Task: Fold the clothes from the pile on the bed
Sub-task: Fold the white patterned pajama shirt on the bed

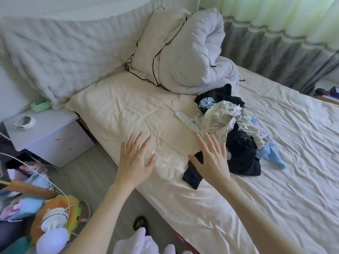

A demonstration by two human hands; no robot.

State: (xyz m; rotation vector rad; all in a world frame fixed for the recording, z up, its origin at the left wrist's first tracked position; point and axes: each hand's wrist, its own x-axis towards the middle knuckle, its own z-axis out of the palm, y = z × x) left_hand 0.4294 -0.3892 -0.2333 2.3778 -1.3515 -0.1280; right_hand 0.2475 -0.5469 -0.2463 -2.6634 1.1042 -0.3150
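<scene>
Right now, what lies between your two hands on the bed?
In the head view, only bare cream bedsheet shows between the left hand and the right hand; the clothes pile lies beyond the right hand.

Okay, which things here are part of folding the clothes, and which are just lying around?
For the job:
- pile of clothes on the bed
- left hand and right hand, open, holding nothing

Lying about:
- rolled duvet
- pillow
- nightstand
- green wipes pack
</scene>
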